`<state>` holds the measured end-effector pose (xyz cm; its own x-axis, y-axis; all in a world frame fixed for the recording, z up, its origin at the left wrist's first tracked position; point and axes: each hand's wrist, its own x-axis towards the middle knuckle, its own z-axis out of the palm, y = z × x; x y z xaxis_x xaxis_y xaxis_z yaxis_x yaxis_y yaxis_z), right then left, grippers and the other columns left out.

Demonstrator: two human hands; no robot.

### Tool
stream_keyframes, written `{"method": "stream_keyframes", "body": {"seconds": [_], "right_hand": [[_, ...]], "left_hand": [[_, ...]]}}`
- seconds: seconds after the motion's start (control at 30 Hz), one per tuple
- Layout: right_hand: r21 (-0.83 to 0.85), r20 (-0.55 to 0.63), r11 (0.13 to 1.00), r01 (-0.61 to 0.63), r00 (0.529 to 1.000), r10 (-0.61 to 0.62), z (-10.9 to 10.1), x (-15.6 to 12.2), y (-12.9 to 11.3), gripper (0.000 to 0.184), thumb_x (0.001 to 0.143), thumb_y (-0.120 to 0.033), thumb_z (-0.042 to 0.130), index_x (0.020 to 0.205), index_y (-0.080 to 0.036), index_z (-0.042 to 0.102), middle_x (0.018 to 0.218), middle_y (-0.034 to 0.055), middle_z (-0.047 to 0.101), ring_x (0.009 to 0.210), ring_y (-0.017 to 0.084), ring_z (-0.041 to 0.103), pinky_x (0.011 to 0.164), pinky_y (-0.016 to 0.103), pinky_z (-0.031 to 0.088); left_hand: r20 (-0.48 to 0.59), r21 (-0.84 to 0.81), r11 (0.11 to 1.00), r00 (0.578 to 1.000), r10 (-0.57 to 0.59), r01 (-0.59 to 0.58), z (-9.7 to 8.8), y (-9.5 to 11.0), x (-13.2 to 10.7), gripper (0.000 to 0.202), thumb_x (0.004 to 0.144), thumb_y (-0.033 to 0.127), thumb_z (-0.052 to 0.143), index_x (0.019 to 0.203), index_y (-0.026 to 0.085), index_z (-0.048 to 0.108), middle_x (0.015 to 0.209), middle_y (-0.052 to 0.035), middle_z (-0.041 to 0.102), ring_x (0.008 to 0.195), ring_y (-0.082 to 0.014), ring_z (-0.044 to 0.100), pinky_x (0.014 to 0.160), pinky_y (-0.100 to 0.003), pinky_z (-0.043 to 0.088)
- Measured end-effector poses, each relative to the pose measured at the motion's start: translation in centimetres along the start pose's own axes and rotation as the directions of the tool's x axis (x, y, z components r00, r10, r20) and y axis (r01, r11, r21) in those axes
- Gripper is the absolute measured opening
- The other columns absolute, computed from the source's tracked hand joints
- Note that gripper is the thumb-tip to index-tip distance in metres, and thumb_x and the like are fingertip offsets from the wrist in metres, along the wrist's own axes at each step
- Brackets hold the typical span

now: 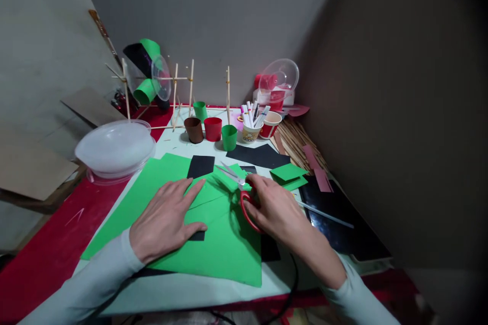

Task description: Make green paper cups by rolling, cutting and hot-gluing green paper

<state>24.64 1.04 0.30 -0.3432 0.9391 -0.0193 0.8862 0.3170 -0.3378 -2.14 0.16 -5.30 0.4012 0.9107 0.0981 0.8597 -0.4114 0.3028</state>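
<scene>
My left hand [165,219] lies flat, fingers stretched out, pressing on a large green paper sheet [221,249] spread over the pale table top. My right hand [275,208] is closed on the red handles of a pair of scissors [239,190], whose open metal blades point up and left over the green paper. A small black paper piece [201,165] lies just beyond my left fingertips.
Behind stand brown [194,129], red [212,128] and green cups [229,137], a cup of markers [251,124], and a wooden stick frame [183,91]. A clear plastic lidded bowl [114,150] sits left. Black paper [259,155], green scraps [288,174] and a dark tablet [343,223] lie right.
</scene>
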Motion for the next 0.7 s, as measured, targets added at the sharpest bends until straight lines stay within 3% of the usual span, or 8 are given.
{"method": "stream_keyframes", "body": {"seconds": [0.2,0.27,0.37,0.5,0.6,0.7], "right_hand": [[-0.114,0.006,0.992,0.05,0.999,-0.05,1.1,1.5,-0.8,0.019,0.098,-0.024,0.059,0.114,-0.014,0.062,0.107,0.0148,0.072,0.097,0.028,0.067,0.078,0.035,0.047],[-0.149,-0.01,0.986,0.073,0.997,-0.076,1.7,2.1,-0.9,0.02,0.1,-0.024,0.056,0.117,-0.014,0.061,0.107,0.0137,0.072,0.096,0.027,0.066,0.078,0.036,0.049],[-0.2,-0.029,0.973,0.112,0.992,-0.12,2.9,2.9,-1.3,0.023,0.101,-0.022,0.054,0.122,-0.014,0.059,0.111,0.0142,0.07,0.099,0.029,0.064,0.078,0.038,0.051],[-0.261,-0.014,0.954,0.148,0.988,-0.157,4.1,3.2,-1.9,0.02,0.103,-0.023,0.049,0.117,-0.015,0.061,0.104,0.0137,0.068,0.096,0.031,0.062,0.083,0.046,0.053],[-0.29,0.026,0.942,0.168,0.985,-0.168,3.2,3.3,-1.5,0.019,0.104,-0.027,0.051,0.113,-0.017,0.063,0.106,0.012,0.07,0.096,0.03,0.064,0.086,0.046,0.055],[-0.338,0.048,0.933,0.12,0.993,-0.111,0.5,4.2,0.5,0.018,0.103,-0.027,0.058,0.115,-0.017,0.065,0.109,0.0082,0.071,0.099,0.025,0.067,0.09,0.042,0.058]], "left_hand": [[-0.051,0.055,0.996,0.996,0.077,-0.074,0.3,-0.9,-0.2,0.069,0.094,0.058,0.059,0.151,0.02,0.054,0.146,-0.0239,0.062,0.13,-0.0479,0.059,0.106,-0.065,0.044],[-0.104,0.14,0.985,0.987,0.119,-0.104,0.6,-1.2,-0.2,0.062,0.097,0.054,0.055,0.15,0.021,0.055,0.142,-0.0216,0.066,0.124,-0.0449,0.063,0.101,-0.061,0.047],[-0.162,0.308,0.938,0.963,0.216,-0.159,1.0,-1.5,0.0,0.049,0.101,0.041,0.047,0.145,0.023,0.059,0.14,-0.0168,0.068,0.12,-0.0374,0.068,0.099,-0.054,0.049],[-0.167,0.407,0.877,0.923,0.345,-0.254,1.6,-2.5,0.1,0.043,0.103,0.031,0.038,0.132,0.026,0.069,0.136,-0.012,0.073,0.116,-0.0317,0.072,0.1,-0.053,0.05],[-0.125,0.408,0.877,0.936,0.329,-0.254,2.5,-3.7,-0.6,0.045,0.099,0.026,0.044,0.139,0.031,0.064,0.141,-0.0095,0.07,0.121,-0.0321,0.07,0.105,-0.055,0.05],[-0.054,0.388,0.893,0.961,0.271,-0.23,3.5,-4.6,-1.6,0.069,0.086,0.009,0.047,0.149,0.034,0.054,0.153,-0.0074,0.061,0.136,-0.0323,0.061,0.115,-0.056,0.045]]}}
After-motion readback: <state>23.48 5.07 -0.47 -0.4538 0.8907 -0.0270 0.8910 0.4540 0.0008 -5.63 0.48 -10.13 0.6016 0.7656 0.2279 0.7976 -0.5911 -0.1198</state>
